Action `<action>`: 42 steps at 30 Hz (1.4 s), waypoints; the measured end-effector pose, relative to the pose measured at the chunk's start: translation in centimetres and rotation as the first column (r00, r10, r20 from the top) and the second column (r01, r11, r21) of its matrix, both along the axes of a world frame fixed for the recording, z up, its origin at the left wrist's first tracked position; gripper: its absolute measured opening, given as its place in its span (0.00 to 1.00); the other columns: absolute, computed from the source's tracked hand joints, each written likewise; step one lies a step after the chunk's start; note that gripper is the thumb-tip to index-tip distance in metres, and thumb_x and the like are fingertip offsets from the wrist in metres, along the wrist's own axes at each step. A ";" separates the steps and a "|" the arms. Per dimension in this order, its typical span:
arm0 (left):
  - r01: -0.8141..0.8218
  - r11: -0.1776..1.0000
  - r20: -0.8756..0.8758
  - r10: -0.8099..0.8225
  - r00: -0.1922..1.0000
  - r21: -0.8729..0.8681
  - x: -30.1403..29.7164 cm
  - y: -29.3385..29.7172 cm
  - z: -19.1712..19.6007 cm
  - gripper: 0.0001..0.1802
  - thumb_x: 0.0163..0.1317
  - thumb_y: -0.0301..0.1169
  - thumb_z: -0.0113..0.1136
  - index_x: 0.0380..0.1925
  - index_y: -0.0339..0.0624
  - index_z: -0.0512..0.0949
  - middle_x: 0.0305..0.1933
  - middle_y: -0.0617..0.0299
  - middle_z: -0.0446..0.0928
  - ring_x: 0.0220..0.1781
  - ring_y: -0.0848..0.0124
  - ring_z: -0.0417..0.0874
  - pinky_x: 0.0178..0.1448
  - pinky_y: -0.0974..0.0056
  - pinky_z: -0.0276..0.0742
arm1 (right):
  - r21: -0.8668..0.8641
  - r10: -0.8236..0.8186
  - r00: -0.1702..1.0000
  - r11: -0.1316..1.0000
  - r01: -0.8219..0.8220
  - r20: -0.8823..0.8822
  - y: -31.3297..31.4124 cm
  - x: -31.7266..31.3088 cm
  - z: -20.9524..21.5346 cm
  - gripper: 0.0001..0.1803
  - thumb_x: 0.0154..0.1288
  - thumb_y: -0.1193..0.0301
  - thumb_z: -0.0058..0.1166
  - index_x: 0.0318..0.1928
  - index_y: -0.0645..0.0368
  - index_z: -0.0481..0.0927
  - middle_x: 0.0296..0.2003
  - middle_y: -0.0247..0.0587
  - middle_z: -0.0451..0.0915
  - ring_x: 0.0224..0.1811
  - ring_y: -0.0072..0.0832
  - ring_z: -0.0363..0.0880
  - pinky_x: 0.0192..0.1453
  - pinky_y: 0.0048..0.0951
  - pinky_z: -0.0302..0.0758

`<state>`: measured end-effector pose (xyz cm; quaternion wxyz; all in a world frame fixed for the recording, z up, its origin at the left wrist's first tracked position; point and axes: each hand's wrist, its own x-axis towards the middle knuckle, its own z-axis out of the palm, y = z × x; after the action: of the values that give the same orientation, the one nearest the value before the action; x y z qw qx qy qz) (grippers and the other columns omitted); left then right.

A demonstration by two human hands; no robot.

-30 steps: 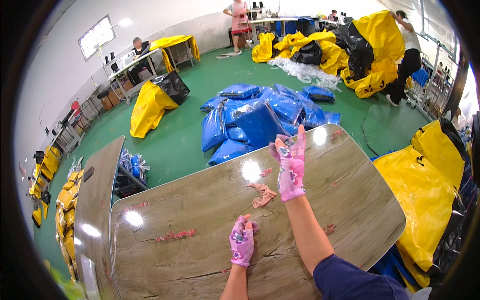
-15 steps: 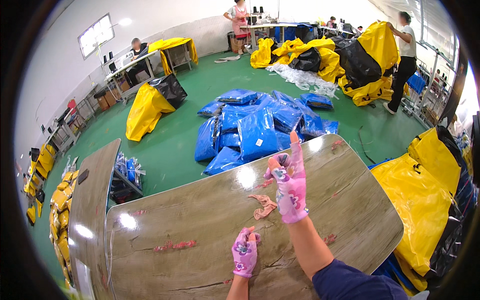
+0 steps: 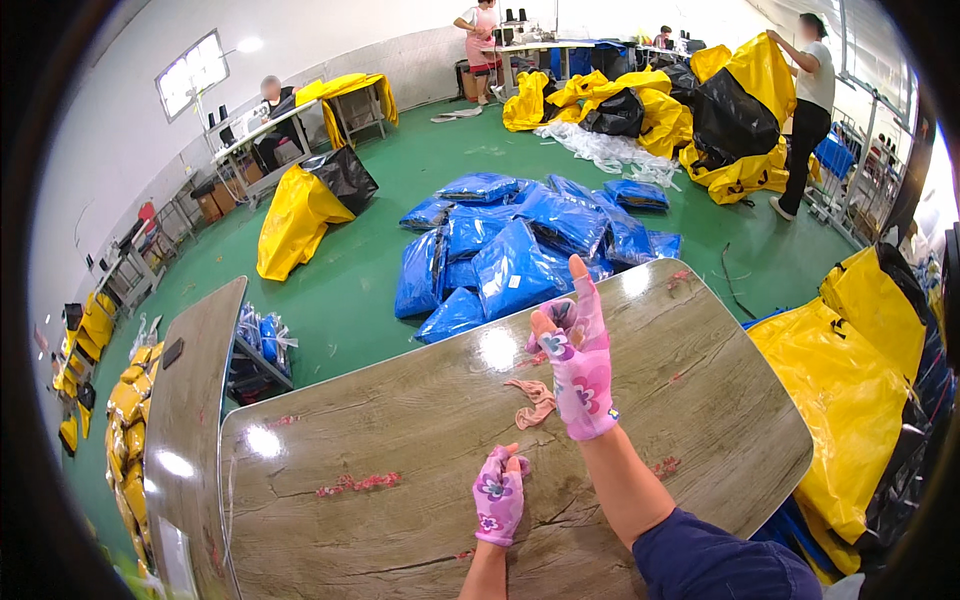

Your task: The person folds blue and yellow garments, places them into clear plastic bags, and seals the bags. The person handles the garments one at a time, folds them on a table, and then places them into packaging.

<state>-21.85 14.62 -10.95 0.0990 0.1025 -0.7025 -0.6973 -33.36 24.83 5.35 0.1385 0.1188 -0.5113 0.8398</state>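
Observation:
Both my hands wear pink fingerless gloves with a flower pattern. My right hand (image 3: 582,372) is held up over the wood-look table (image 3: 400,540), its index finger stretched out and the thumb apart. Its other fingers are curled, and no object shows in it. Closer to me, my left hand (image 3: 499,497) rests loosely closed at the tabletop, with nothing visible in it. A crumpled pink cloth (image 3: 531,404) lies on the table just left of my right hand, touched by neither hand.
Blue packages in clear plastic (image 3: 520,265) are heaped on the floor beyond the table. Yellow and black sheeting (image 3: 830,390) hangs at the right. A side table (image 3: 190,370) holds a dark phone (image 3: 173,351). Farther back, a person (image 3: 808,105) handles yellow fabric.
The whole view has shifted slightly. My right hand still points upward, and my left hand stays closed. At the back right, the person has moved the yellow and black fabric a little.

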 end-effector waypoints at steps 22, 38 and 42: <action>-0.001 1.000 -0.038 0.001 0.999 0.014 -0.1 0.1 -0.9 0.12 0.70 0.30 0.51 0.48 0.35 0.76 0.31 0.63 0.78 0.32 0.77 0.76 0.38 0.71 0.72 | -0.018 0.009 1.000 1.000 -0.010 -0.011 0.3 0.0 0.2 0.45 0.60 0.77 0.56 0.74 0.51 0.48 0.34 0.31 0.72 0.34 0.18 0.72 0.37 0.18 0.70; -0.035 0.999 -0.018 0.035 0.999 -0.002 -0.4 0.3 -1.2 0.10 0.69 0.28 0.51 0.43 0.34 0.78 0.28 0.63 0.78 0.29 0.77 0.77 0.38 0.72 0.73 | 0.443 -0.410 0.478 0.184 0.877 -0.777 0.3 -12.2 8.6 0.65 0.51 0.33 0.55 0.70 0.74 0.47 0.69 0.74 0.45 0.74 0.60 0.42 0.76 0.47 0.43; -0.040 0.999 -0.020 0.040 0.999 0.016 -0.3 0.1 -0.8 0.11 0.68 0.29 0.52 0.44 0.34 0.78 0.27 0.64 0.78 0.29 0.77 0.77 0.38 0.71 0.73 | 0.389 -0.398 0.463 0.255 0.885 -0.792 -0.8 -12.4 10.6 0.64 0.50 0.35 0.59 0.70 0.74 0.47 0.68 0.74 0.47 0.73 0.61 0.45 0.75 0.47 0.44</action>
<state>-22.18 14.72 -11.76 0.1193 0.1105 -0.6939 -0.7015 -45.78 24.06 15.96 0.5607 0.1637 -0.7510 0.3080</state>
